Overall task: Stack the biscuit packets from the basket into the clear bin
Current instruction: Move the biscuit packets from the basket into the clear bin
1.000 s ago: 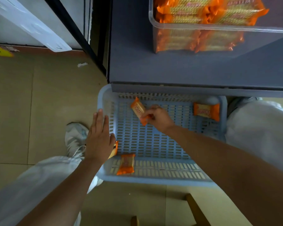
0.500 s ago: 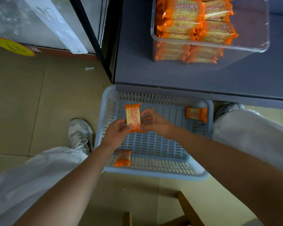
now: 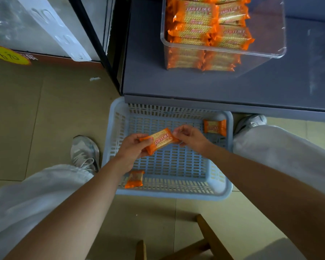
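- While it hangs over the basket (image 3: pixel 176 195), the biscuit packet (image 3: pixel 160 140) is pinched at either end by left hand (image 3: pixel 133 149) and right hand (image 3: pixel 189 136).
- Second packet (image 3: pixel 215 127) lies inside at 2 o'clock, third packet (image 3: pixel 134 178) at 7.
- Clear bin (image 3: pixel 266 30) stands at 1 o'clock.

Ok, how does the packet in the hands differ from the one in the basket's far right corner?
The held packet is gripped at its ends by the left hand and right hand above the basket; the corner packet lies untouched on the basket floor. The held packet looks longer and sits diagonally; the corner packet looks shorter and roughly square to the wall. Both have orange wrappers with a pale printed panel.
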A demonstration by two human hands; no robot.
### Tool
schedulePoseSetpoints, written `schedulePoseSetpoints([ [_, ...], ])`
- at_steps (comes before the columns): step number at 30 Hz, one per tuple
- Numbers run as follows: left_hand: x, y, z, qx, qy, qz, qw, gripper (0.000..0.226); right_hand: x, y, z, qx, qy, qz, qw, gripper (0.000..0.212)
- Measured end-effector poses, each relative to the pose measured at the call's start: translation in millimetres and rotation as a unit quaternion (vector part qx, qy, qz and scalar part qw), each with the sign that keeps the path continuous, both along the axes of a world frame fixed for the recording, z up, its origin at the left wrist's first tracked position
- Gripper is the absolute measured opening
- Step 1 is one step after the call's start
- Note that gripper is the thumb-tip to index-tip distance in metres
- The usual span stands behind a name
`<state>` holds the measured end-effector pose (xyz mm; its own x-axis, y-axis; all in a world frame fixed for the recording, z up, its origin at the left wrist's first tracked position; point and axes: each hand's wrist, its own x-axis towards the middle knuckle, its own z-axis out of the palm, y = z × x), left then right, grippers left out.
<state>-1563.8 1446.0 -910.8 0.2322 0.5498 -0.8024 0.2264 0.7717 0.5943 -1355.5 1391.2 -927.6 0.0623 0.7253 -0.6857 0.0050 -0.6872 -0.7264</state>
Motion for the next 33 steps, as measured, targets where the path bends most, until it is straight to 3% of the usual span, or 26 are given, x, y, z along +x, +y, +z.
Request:
schedulePoseSetpoints([
  [3,17.6,-2.3,-4.9,0.028,0.027,-0.023,0.999,0.03,39.2,-11.6,-12.8,0.017,-0.227,0.062,0.972,0.024],
  [7,39.9,-2.0,-12.9,0.033,0.037,-0.043,0.998,0.023,92.9,-22.5,-25.4,0.016,-0.494,0.247,0.833,0.046],
  [9,48.5,-1.1,-17.4,0.031,0.037,-0.047,0.998,0.02,110.0,-26.9,-30.5,0.008,-0.552,0.297,0.779,0.053],
  [13,60.7,0.7,-24.4,0.024,0.055,-0.066,0.996,0.02,125.4,-38.3,-47.2,0.042,-0.578,0.295,0.76,0.054],
  [16,66.6,1.1,-27.6,0.023,0.052,-0.075,0.996,0.023,132.4,-39.2,-47.0,0.061,-0.562,0.285,0.774,0.055],
  [19,70.4,2.3,-29.6,0.025,0.05,-0.087,0.995,0.023,134.8,-37.9,-38.4,0.069,-0.503,0.237,0.828,0.056],
  [27,72.8,7.8,-23.4,0.061,0.076,-0.089,0.991,0.017,121.5,-27.3,5.6,0.081,-0.197,0.07,0.974,0.054],
  [30,69.0,9.9,-18.3,0.062,0.083,-0.082,0.991,0.013,104.8,-21.0,18.9,0.099,-0.103,0.04,0.989,0.055],
  [33,67.7,11.3,-7.4,0.059,0.053,-0.07,0.994,0.01,88.6,-19.3,28.3,0.107,-0.072,0.075,0.989,0.056],
])
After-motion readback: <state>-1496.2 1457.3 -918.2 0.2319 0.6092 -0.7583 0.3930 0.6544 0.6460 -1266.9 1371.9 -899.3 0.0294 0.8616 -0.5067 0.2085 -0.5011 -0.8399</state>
